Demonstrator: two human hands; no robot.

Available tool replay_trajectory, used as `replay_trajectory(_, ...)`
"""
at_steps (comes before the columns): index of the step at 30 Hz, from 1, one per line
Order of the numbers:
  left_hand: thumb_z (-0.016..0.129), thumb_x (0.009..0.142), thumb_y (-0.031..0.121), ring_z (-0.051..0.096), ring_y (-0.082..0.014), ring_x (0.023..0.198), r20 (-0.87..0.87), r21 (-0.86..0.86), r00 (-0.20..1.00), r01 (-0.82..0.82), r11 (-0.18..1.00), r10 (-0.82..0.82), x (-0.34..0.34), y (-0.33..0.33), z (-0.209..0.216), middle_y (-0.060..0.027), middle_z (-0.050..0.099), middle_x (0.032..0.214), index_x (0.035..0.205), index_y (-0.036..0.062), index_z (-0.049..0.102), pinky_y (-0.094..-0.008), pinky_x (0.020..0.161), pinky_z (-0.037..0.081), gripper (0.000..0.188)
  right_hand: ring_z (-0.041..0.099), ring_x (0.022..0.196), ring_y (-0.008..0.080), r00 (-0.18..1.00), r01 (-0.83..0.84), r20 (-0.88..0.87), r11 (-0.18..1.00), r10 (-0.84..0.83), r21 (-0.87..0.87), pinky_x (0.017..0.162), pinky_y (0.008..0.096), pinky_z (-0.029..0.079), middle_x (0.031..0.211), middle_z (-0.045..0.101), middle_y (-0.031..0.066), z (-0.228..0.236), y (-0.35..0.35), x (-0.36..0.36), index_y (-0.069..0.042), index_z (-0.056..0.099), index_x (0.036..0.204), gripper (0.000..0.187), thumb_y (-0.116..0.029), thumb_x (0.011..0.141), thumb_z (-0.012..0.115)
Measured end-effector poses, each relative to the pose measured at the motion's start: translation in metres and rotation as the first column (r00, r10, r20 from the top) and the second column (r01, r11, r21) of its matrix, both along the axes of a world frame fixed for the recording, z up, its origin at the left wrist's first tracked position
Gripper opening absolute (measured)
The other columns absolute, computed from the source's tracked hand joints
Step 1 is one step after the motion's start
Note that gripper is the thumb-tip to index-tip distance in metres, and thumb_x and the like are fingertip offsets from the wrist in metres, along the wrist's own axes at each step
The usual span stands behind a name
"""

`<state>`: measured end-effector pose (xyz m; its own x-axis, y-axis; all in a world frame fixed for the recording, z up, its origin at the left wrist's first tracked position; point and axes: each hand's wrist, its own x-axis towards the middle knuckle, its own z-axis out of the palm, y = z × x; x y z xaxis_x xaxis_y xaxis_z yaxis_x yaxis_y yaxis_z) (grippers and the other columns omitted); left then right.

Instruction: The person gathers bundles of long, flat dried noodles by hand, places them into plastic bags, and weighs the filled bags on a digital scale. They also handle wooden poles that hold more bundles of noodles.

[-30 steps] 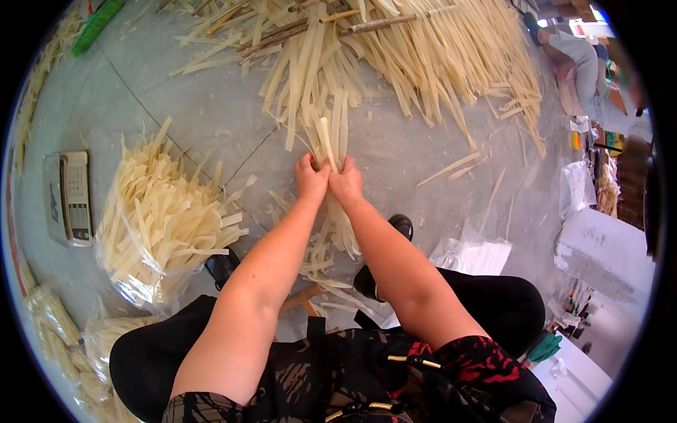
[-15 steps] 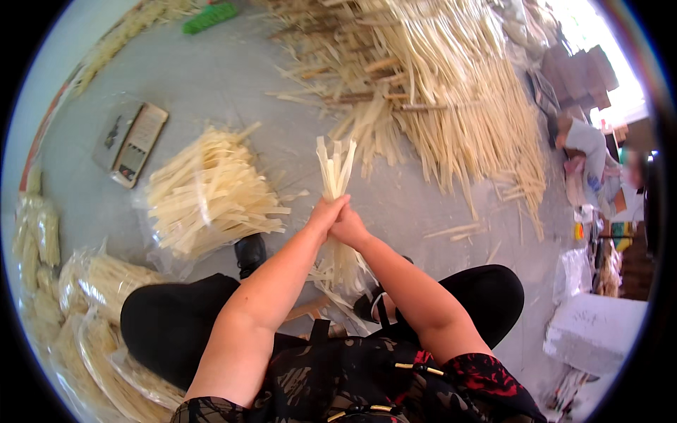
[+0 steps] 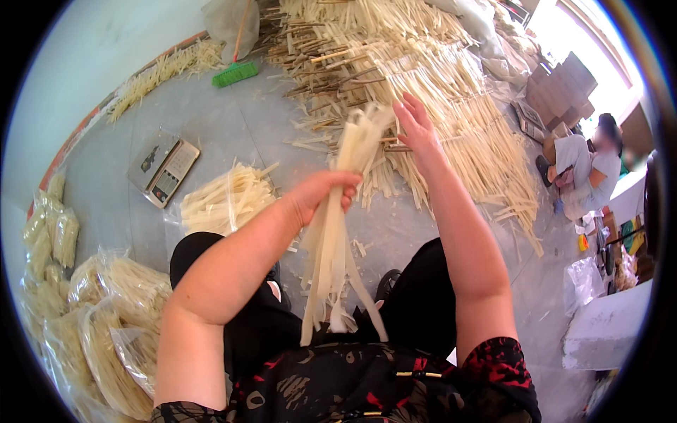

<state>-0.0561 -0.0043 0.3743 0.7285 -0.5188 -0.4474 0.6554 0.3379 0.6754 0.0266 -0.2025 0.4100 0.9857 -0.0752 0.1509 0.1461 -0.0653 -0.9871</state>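
Grey floor (image 3: 211, 127) is lying beneath a strip bundle (image 3: 326, 247) pointing lengthwise forward-right, left grip (image 3: 326, 192) clasping it, right grip (image 3: 419, 132) hovering spread.

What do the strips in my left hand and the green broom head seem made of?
Strips: perhaps dried plant fibre or food sheet, mostly matte, going by their pale, flat, ribbon-like look; I can't tell which. Broom head: probably plastic, dull-finished, given its even, bright green.

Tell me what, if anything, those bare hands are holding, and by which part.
The left hand grips a bundle of long, flat, pale-yellow strips just above its middle; the right hand is open, gripping nothing.
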Motion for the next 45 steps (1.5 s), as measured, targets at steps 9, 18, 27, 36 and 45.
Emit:
replay_trajectory(9,0.062,0.086,0.016,0.051,-0.0088,0.061,-0.161,-0.107,0.985,0.043,0.993,-0.060,-0.029,-0.023,-0.028,0.0005,0.053,0.079,0.123,0.0096,0.051,-0.0234,0.058,0.047,0.039,0.055,0.098,0.0117,0.825,-0.460,-0.340,0.886,0.452,0.062,0.084,0.0316,0.043,0.108,0.063,-0.0011,-0.044,0.006,-0.010,-0.010,0.068,0.107,0.040,-0.045,0.094,0.053)
replay_trajectory(18,0.063,0.085,0.014,0.049,-0.0075,0.060,-0.211,-0.192,0.959,-0.231,0.954,0.190,-0.018,-0.008,-0.044,0.0017,0.052,0.076,0.114,0.0110,0.054,-0.0201,0.051,0.044,0.031,0.042,0.129,0.0324,0.780,-0.379,-0.534,0.925,0.326,0.011,0.100,0.0460,0.039,0.144,0.039,0.0174,-0.049,0.010,-0.073,-0.011,0.026,0.149,0.087,-0.064,0.085,0.052)
replay_trajectory(27,0.067,0.084,0.013,0.051,-0.0082,0.061,-0.091,-0.213,0.803,-0.594,0.776,0.590,0.004,0.027,-0.021,-0.0001,0.053,0.076,0.106,0.0094,0.051,-0.0198,0.049,0.045,0.028,0.046,0.049,0.0058,0.309,-0.695,-0.767,0.684,0.562,0.221,0.042,0.0195,0.035,0.071,0.056,0.0013,-0.026,-0.004,-0.176,-0.007,0.046,0.129,0.051,-0.043,0.095,0.054)
replay_trajectory(36,0.071,0.080,0.013,0.055,-0.0104,0.055,0.033,-0.376,0.491,-0.801,0.466,0.870,0.035,0.118,0.019,-0.0028,0.056,0.068,0.088,0.0055,0.053,-0.0216,0.047,0.050,0.021,0.046,0.043,0.0032,0.496,-0.717,-0.758,0.692,0.423,-0.083,0.039,0.0165,0.032,0.058,0.053,-0.0046,0.030,-0.057,-0.162,-0.011,0.063,0.107,0.026,-0.032,0.096,0.054)
replay_trajectory(45,0.077,0.080,0.030,0.051,-0.0089,0.060,0.126,-0.201,0.791,-0.570,0.796,0.599,-0.010,0.029,0.004,-0.0012,0.053,0.075,0.096,0.0064,0.056,-0.0229,0.050,0.048,0.035,0.052,0.045,0.0092,0.869,-0.429,-0.413,0.830,0.272,-0.355,0.042,0.0233,0.039,0.062,0.059,0.0043,0.022,0.030,-0.104,-0.008,0.060,0.111,0.029,-0.028,0.100,0.043)
